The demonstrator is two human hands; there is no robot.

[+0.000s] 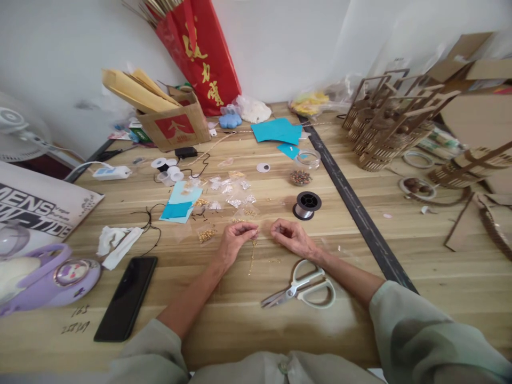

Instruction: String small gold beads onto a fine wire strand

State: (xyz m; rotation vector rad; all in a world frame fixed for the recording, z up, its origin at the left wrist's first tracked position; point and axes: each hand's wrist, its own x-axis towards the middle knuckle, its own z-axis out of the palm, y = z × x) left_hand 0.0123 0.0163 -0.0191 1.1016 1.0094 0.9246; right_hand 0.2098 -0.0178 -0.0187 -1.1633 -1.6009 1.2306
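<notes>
Thumb and forefinger of my left hand [236, 240] are pinched together on a thin gold chain [251, 261], which dangles from them just above the wood. A short gap away, my right hand [294, 238] has its fingers curled and their tips drawn together; anything between them is too small to make out. Beneath my right forearm lie scissors with pale handles [292, 292], blades toward the left. Another bit of gold chain [274, 261] rests on the table between my wrists. A black spool of clear thread [305, 207] stands beyond my right hand.
Small bags of gold beads [206, 234] and findings lie left of my hands, near blue cards [177, 210]. A phone [126, 298] is at front left. Farther back are a dish of mixed beads [301, 177], a cardboard box [176, 128] and wooden lanterns [376, 144].
</notes>
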